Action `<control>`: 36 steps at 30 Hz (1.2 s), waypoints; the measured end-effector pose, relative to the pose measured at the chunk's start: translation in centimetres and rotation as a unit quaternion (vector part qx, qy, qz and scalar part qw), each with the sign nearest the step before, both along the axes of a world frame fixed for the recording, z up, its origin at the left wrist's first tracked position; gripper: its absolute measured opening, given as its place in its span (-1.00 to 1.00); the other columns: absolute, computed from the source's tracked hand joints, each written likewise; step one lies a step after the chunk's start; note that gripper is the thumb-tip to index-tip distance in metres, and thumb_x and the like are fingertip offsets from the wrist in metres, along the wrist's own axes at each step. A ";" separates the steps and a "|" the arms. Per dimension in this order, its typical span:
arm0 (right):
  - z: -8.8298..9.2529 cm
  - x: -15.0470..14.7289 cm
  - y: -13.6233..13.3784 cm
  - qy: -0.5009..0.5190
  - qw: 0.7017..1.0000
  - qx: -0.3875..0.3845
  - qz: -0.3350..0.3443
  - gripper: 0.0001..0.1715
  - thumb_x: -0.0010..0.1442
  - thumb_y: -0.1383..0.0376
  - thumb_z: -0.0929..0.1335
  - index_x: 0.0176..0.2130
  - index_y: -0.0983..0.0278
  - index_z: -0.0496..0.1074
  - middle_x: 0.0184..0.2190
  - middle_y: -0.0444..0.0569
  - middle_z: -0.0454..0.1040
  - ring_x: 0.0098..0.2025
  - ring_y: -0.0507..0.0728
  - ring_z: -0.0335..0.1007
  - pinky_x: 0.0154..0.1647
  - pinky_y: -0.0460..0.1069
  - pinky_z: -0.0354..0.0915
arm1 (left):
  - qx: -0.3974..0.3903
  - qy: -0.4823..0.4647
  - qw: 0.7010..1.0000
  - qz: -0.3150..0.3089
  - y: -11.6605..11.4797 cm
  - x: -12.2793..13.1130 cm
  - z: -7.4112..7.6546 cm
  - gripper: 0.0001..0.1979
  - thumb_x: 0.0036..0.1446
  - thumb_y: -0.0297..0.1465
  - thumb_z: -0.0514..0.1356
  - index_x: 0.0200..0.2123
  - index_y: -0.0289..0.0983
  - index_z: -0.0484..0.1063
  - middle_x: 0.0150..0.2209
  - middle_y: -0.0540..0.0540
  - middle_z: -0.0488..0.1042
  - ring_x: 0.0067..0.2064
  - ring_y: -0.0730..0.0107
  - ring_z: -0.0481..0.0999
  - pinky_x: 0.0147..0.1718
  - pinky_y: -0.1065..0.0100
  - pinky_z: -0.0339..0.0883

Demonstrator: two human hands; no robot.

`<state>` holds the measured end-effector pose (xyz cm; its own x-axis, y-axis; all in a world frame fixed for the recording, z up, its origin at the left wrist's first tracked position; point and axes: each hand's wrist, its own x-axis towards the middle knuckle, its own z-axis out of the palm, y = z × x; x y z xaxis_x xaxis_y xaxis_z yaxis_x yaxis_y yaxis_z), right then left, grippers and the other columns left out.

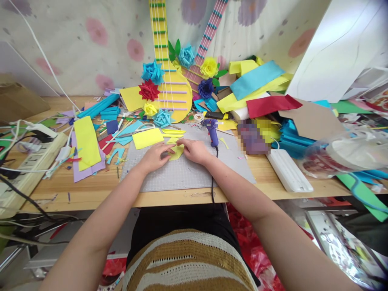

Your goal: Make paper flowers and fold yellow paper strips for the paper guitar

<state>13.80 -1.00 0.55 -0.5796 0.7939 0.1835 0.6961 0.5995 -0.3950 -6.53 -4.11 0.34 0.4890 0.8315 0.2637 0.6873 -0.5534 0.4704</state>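
A small yellow paper piece (176, 152) lies on the grey cutting mat (169, 178) between my two hands. My left hand (156, 157) rests at its left side, fingers curved, the fingertips on or close to the paper. From the right, my right hand (194, 150) has its fingers curled at the paper's edge, seemingly pinching it. Left of the piece is a yellow paper rectangle (147, 138), with narrow yellow strips (173, 132) behind my hands. A purple glue gun (212, 131) stands just right of my right hand, its black cord running toward me.
Behind the mat lean a yellow paper guitar (178, 95) and a pink one (206, 36) with paper flowers. Scissors (142, 128) lie back left. Coloured paper (257, 81) piles up at right, near a white box (289, 169). A power strip (33, 165) sits far left.
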 end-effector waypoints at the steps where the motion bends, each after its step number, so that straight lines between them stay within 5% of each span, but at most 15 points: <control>1: 0.1 0.0 -0.2 0.026 1.000 -0.006 0.010 -0.48 0.09 0.46 0.15 0.02 0.20 0.32 -0.05 -0.11 0.48 -0.08 0.07 0.41 -0.13 -0.04 0.25 | -0.001 -0.009 1.000 -0.001 0.0 0.0 0.0 -0.56 0.06 -0.48 0.05 0.05 -0.22 0.33 -0.19 -0.05 0.55 -0.06 0.28 0.43 0.02 0.17 0.24; 8: 0.1 0.2 -0.5 0.067 0.996 -0.047 0.043 -0.60 0.08 0.33 0.26 -0.04 0.26 0.26 -0.13 -0.08 0.48 -0.24 0.06 0.39 -0.26 -0.07 0.20 | -0.034 -0.039 0.999 0.010 0.0 -0.4 -0.2 -0.42 -0.03 -0.43 0.17 0.12 -0.26 0.21 -0.11 -0.09 0.51 -0.02 0.27 0.43 0.06 0.17 0.22; 16: 0.6 -0.6 -1.2 -0.019 0.998 -0.003 0.058 -0.58 0.11 0.18 0.31 -0.04 0.27 0.28 -0.06 0.00 0.39 -0.14 0.10 0.35 -0.32 -0.07 0.16 | 0.003 0.010 0.998 0.061 0.6 0.9 -0.7 -0.67 0.06 -0.46 0.10 -0.06 -0.27 0.35 -0.19 -0.12 0.52 -0.11 0.24 0.45 -0.05 0.17 0.28; 24: 0.0 -0.6 -0.8 0.011 0.999 0.001 0.047 -0.72 0.16 0.26 0.26 -0.11 0.27 0.33 -0.13 -0.03 0.42 -0.19 0.05 0.36 -0.28 -0.09 0.18 | -0.009 -0.019 0.999 0.026 0.3 0.2 -0.6 -0.43 -0.18 -0.60 0.07 0.01 -0.28 0.30 -0.12 -0.10 0.50 -0.04 0.25 0.41 0.02 0.20 0.24; 30: -0.2 -0.2 -0.2 0.101 0.993 -0.044 0.044 -0.72 0.04 0.39 0.24 -0.19 0.29 0.33 -0.22 -0.07 0.44 -0.32 0.01 0.34 -0.26 -0.09 0.21 | 0.006 -0.023 0.998 0.063 0.6 0.5 -0.8 -0.61 -0.01 -0.52 0.10 -0.04 -0.26 0.34 -0.19 -0.08 0.53 -0.12 0.29 0.44 -0.06 0.22 0.27; 36: -0.4 0.6 0.6 0.135 0.989 -0.041 0.040 -0.57 -0.15 0.52 0.19 -0.24 0.27 0.34 -0.25 -0.07 0.49 -0.21 0.10 0.35 -0.24 -0.04 0.22 | 0.061 0.022 0.998 0.002 0.6 0.9 -0.9 -0.86 0.08 -0.42 0.15 -0.26 -0.21 0.46 -0.29 -0.05 0.54 -0.21 0.29 0.45 -0.17 0.23 0.26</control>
<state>14.39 -0.42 0.18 -0.5794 0.7666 0.2767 0.5100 0.6059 -0.6106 -5.62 -3.56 -0.54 0.4989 0.7964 0.3417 0.7086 -0.6019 0.3682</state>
